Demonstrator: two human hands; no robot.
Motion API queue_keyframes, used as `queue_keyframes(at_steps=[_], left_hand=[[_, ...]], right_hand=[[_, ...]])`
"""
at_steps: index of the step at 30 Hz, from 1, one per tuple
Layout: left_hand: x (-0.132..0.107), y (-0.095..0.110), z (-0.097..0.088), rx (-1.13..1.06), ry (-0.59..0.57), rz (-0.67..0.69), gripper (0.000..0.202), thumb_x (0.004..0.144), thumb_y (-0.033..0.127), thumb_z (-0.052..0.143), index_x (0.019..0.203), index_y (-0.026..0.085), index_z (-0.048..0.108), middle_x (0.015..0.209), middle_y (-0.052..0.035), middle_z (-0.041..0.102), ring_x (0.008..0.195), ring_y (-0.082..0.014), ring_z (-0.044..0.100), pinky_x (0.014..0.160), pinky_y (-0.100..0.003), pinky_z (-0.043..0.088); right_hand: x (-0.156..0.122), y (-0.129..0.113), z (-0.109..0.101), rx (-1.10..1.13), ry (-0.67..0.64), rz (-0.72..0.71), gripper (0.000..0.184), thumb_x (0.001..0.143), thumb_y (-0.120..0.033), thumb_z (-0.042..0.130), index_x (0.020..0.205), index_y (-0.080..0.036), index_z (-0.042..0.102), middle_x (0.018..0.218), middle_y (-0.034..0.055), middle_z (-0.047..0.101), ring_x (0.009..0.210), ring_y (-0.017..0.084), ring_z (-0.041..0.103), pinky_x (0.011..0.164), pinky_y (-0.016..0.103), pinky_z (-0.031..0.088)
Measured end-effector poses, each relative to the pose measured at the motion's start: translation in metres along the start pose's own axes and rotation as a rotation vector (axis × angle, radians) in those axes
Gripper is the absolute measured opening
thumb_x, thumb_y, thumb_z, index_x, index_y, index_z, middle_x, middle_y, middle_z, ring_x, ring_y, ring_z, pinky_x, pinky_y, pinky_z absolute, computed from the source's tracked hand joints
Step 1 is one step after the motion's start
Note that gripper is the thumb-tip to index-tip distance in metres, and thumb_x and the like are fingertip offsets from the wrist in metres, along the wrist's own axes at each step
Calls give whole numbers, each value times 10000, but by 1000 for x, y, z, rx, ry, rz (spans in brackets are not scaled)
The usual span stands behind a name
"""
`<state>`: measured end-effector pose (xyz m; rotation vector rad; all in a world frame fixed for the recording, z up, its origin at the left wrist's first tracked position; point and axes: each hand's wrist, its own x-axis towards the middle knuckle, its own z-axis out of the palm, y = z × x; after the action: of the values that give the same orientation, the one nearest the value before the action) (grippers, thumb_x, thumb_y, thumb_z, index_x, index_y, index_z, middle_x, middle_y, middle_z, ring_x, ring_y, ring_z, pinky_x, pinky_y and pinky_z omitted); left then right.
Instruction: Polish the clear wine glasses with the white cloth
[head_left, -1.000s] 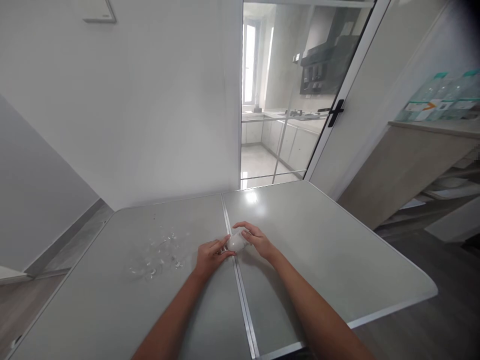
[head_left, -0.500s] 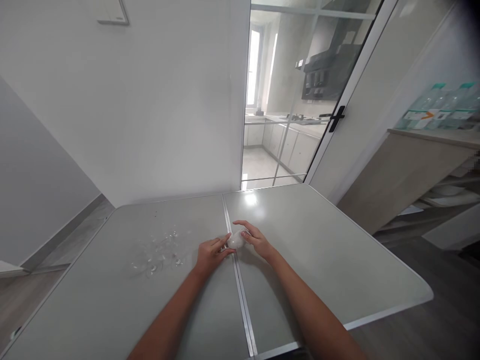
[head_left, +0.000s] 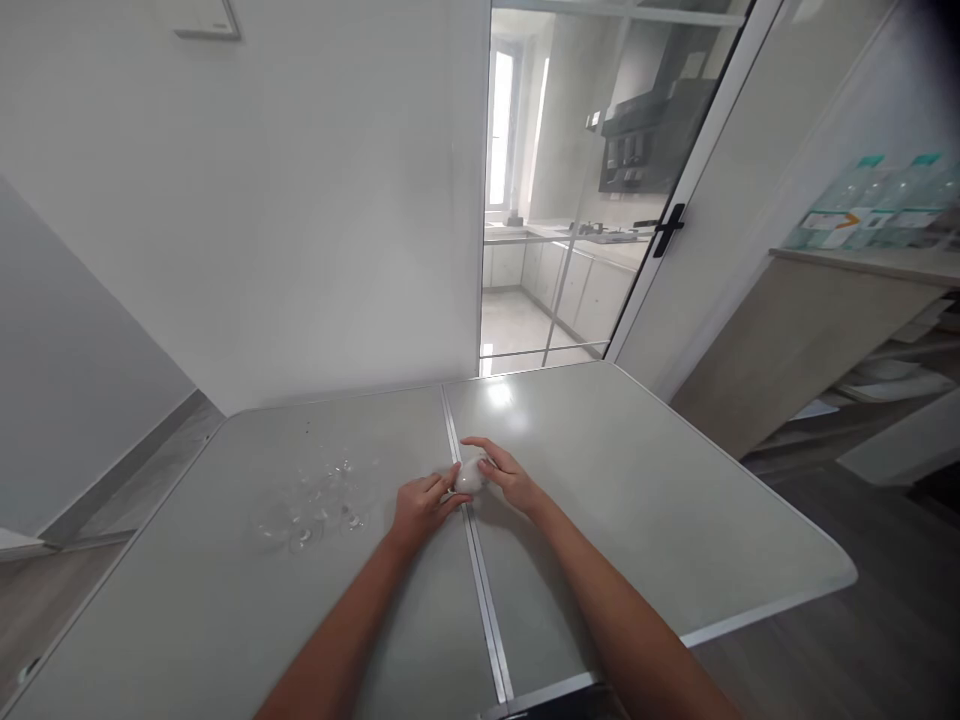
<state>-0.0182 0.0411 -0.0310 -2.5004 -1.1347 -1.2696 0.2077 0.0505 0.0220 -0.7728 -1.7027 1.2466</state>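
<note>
A small, shiny, white rounded object [head_left: 470, 479] is held just above the tabletop's central seam; its exact kind is too small to tell. My left hand [head_left: 421, 503] grips its left side between thumb and fingers. On the right side, the thumb and curled fingers of my right hand [head_left: 513, 481] hold it, with the index finger stretched out over the top. Part of the object is hidden behind the fingers. To the left of my left hand lie several clear, glossy pieces [head_left: 304, 538], see-through and hard to outline.
The pale table [head_left: 675, 500] has a metal strip [head_left: 484, 600] along its seam and a metal edge. Behind it rise a white wall [head_left: 337, 200] and a glazed door [head_left: 555, 200] with a black handle. A shelf unit [head_left: 810, 330] with bottles [head_left: 840, 215] stands at right.
The camera view has shifted slightly. Both hands keep nearly the same hold on the white rounded object, and the clear pieces lie where they were.
</note>
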Motion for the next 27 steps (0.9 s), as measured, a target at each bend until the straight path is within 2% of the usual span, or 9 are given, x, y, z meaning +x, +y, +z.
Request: queue_keyframes(at_steps=[3, 6, 8, 12, 14, 16, 21, 25, 27], left_hand=[[0, 1, -1, -121, -17, -44, 546, 864, 485, 699, 1335, 217, 635, 667, 31, 636, 523, -65, 501, 587, -178, 415], [0, 2, -1, -201, -23, -101, 562, 846, 491, 715, 1333, 222, 634, 666, 47, 617, 522, -59, 479, 593, -171, 431], [1, 2, -1, -202, -20, -106, 557, 845, 490, 717, 1326, 222, 638, 655, 53, 608, 517, -57, 467, 592, -168, 432], [2, 1, -1, -81, 13, -44, 523, 871, 463, 701, 1329, 219, 640, 687, 26, 662, 526, -63, 508, 592, -179, 418], [2, 1, 0, -19, 24, -23, 505, 877, 455, 698, 1322, 220, 648, 705, 8, 685, 538, -69, 535, 600, -187, 414], [2, 1, -1, 5, 27, -17, 499, 875, 461, 698, 1308, 217, 659, 677, 10, 674, 526, -71, 531, 592, -190, 408], [3, 5, -2, -125, 0, -61, 533, 855, 504, 702, 1305, 221, 658, 658, 33, 642, 507, -61, 502, 580, -177, 423], [2, 4, -1, -167, -3, -118, 547, 843, 520, 708, 1305, 231, 658, 662, 37, 639, 509, -61, 485, 589, -176, 440], [1, 3, 0, -147, 5, -111, 545, 854, 513, 699, 1317, 228, 651, 666, 34, 644, 507, -62, 479, 589, -177, 440]], right_hand=[[-3, -1, -7, -132, -49, -73, 467, 1009, -512, 407, 1322, -217, 588, 949, 49, 633, 796, 184, 530, 781, 326, 433], [-6, -1, -14, -335, 28, -181, 434, 1016, -484, 396, 1280, -227, 623, 1018, 71, 646, 933, 222, 521, 905, 377, 420], [-6, -1, -14, -388, 74, -200, 425, 1012, -476, 409, 1282, -233, 628, 1041, 79, 647, 973, 232, 505, 945, 391, 408], [-1, -2, -6, -134, 110, -31, 469, 1009, -496, 419, 1380, -236, 541, 993, 48, 628, 790, 175, 505, 794, 316, 438], [1, -3, -2, 9, 120, 42, 502, 999, -510, 443, 1419, -239, 492, 1045, 46, 616, 788, 162, 509, 754, 291, 432], [1, -4, -1, 45, 88, 58, 505, 994, -511, 460, 1417, -238, 492, 1052, 47, 611, 812, 165, 515, 759, 290, 429], [-4, -3, -9, -159, -49, -54, 458, 1023, -483, 393, 1357, -217, 558, 867, 33, 614, 789, 183, 521, 795, 331, 434], [-6, 0, -14, -377, 52, -172, 416, 1017, -463, 409, 1286, -229, 623, 1008, 78, 652, 1003, 244, 517, 957, 407, 400], [-5, -1, -11, -315, 113, -132, 424, 1013, -473, 415, 1313, -240, 604, 1038, 74, 651, 983, 237, 523, 954, 403, 408]])
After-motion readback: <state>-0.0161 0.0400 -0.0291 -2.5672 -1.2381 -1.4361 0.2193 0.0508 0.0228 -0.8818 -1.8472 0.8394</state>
